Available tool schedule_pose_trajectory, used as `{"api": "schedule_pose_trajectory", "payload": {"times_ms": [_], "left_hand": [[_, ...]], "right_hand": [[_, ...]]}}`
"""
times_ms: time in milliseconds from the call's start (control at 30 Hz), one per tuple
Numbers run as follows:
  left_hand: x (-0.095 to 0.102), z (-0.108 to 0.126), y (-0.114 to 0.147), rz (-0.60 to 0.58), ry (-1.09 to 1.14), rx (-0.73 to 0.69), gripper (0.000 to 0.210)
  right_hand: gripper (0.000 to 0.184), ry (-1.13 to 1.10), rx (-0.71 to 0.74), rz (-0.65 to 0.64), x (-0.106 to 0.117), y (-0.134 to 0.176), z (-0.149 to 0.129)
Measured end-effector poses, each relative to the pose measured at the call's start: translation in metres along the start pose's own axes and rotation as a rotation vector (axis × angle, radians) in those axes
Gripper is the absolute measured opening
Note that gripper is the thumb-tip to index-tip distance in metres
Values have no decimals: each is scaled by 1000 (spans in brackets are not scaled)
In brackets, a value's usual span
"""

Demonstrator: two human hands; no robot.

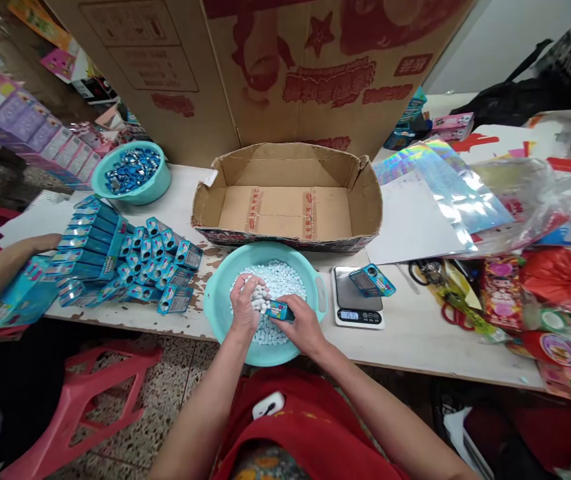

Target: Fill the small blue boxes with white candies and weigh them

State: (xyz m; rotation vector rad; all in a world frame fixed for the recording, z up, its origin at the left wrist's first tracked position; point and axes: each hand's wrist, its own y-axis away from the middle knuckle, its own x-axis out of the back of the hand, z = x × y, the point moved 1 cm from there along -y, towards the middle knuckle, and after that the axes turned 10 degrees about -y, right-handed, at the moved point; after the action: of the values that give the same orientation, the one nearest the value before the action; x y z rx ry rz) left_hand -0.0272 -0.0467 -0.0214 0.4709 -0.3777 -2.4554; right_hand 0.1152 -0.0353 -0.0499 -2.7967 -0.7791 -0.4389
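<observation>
We see the small blue box (280, 311) above the white pellets (285, 273) in the turquoise basin (218, 293), which stands on the worktop (405, 333). Our right hand (305, 325) grips this box near its right end, the fingers bent around it. Our left hand (244, 305) is curled and holds a small heap of the pellets, close beside the box. So the box lies to the right of the left hand, and the right hand is the nearer one. The long axis of the box runs almost sideways, and its left end points toward the left hand. Which end is open, we cannot tell.
</observation>
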Motion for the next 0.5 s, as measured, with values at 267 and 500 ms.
{"api": "schedule_pose_trajectory", "payload": {"times_ms": [267, 500], "left_hand": [[-10, 4, -2, 98, 80, -33, 27], [-12, 11, 1, 71, 40, -73, 24]], "right_hand": [[30, 2, -36, 17, 2, -4, -20], [31, 5, -61, 36, 6, -4, -25]]}}
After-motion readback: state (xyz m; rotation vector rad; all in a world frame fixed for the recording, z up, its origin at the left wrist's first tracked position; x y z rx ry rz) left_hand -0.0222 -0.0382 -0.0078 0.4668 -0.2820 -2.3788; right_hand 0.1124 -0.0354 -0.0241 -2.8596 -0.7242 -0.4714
